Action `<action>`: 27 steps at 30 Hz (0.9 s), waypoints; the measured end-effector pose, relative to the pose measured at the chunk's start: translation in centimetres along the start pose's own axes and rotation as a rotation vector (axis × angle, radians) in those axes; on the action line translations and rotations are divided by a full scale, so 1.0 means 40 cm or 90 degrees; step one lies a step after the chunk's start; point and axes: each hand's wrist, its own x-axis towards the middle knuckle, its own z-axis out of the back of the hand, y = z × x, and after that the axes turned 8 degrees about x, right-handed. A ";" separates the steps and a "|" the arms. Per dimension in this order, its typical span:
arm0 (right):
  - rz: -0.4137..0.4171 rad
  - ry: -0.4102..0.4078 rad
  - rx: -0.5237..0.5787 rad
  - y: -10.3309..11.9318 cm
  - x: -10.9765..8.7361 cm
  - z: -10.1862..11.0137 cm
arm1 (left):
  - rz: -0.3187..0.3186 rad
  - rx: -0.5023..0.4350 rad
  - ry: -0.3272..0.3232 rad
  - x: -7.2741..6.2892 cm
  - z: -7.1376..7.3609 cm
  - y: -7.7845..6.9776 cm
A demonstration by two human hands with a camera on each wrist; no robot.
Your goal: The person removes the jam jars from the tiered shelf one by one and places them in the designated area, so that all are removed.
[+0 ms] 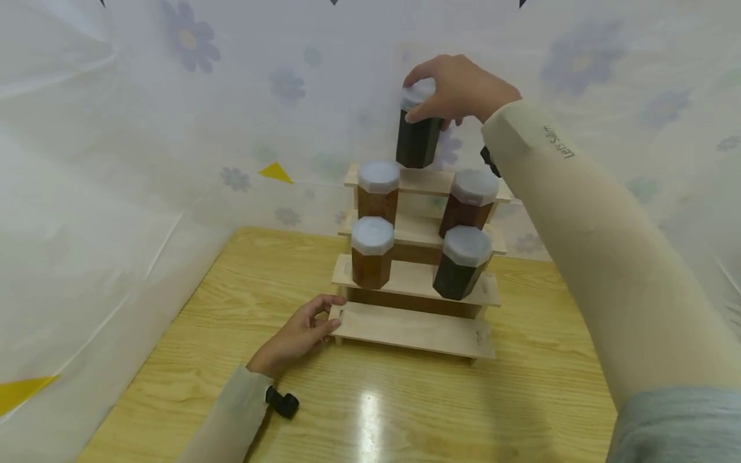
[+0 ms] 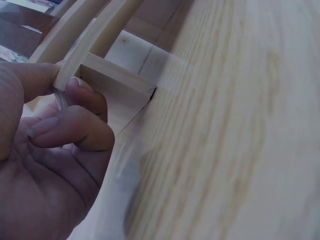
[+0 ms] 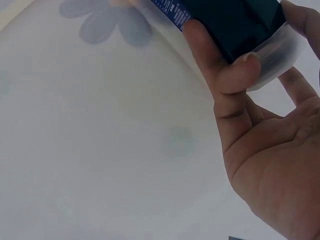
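My right hand [image 1: 460,87] grips a dark jar [image 1: 415,141] round its whitish lid, at the top of a stepped wooden rack [image 1: 405,325]. The jar hangs upright, its base overlapping the top shelf [image 1: 425,182] in the head view. Up close in the right wrist view, the jar [image 3: 232,22] shows a blue printed label, and the fingers and thumb curl about its lid end. Low at the front, my left hand [image 1: 298,337] pinches the left end of the bottom shelf. The left wrist view has that hand [image 2: 65,145] with thumb and fingers on the board's edge.
Two amber jars, one [image 1: 377,199] above the other [image 1: 372,257], stand on the rack's left. On its right are a reddish-brown jar [image 1: 466,206] and a dark jar [image 1: 460,267]. A flowered sheet [image 1: 324,96] hangs behind the wooden table [image 1: 214,308].
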 end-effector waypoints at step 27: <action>-0.076 -0.014 -0.057 -0.268 -0.143 0.101 | 0.040 0.005 -0.013 -0.005 0.004 -0.003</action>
